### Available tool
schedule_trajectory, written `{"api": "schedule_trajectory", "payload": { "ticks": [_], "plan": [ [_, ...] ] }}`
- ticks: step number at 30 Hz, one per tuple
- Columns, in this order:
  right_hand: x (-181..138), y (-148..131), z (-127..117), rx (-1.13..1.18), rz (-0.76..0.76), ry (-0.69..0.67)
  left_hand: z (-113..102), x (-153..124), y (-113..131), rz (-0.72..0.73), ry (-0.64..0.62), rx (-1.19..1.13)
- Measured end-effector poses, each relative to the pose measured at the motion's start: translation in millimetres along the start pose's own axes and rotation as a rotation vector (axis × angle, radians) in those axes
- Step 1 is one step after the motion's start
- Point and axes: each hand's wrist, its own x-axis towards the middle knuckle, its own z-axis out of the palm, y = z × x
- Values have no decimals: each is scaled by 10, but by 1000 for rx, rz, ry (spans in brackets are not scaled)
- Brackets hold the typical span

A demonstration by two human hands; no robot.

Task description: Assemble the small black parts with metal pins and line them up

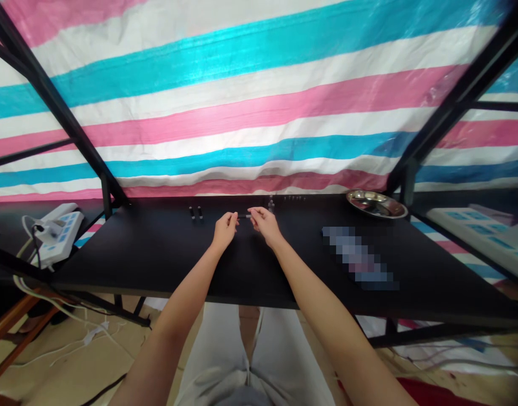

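Black and slim, a small tube [243, 216] is held roughly level over the counter [149, 254], at the hub of an imagined clock face with twelve on the far side. Its left end is pinched by the left hand [226, 226] and its right end by the right hand [265, 221]; on both, thumb and fingers are closed on it, and only a short middle stretch is left bare. Whether the counter is touched by it cannot be told.

For work this fine, a light, firm pinch is probably best, with both ends lined up straight and any pressure given slowly along the length. The right knuckles should be watched, since small clear pieces [271, 204] are set close by at two o'clock and could easily be knocked. More tiny bits [295, 198] are spread farther out that way.

Two short black tubes [195, 213] are laid side by side between nine and ten o'clock. A metal plate [400, 212] is placed between two and three, and a long object [358, 259], blurred out by pixels, at four.

The counter is dark and smooth, edged by black posts [60, 107]. At twelve, a striped plastic sheet [259, 118] is hung as a wall; toward nine, a white power strip [62, 239] is seen, with cables [93, 332] strewn over the floor [127, 355] at eight.
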Motion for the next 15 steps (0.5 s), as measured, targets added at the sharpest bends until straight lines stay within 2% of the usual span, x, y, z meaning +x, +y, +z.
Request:
{"api": "schedule_trajectory", "payload": {
  "ticks": [4,7,10,15],
  "plan": [
    [21,47,-21,-104,-37,-45,-3,60,-24,-190,71,-262],
    [38,96,-30,-175,-61,-93,-30,82,-18,-277,115,-418],
    [47,116,-41,-238,-71,-124,-56,78,5,-277,113,-510],
    [47,108,-72,-350,-94,-172,-50,51,37,-226,6,-509]
  ]
}}
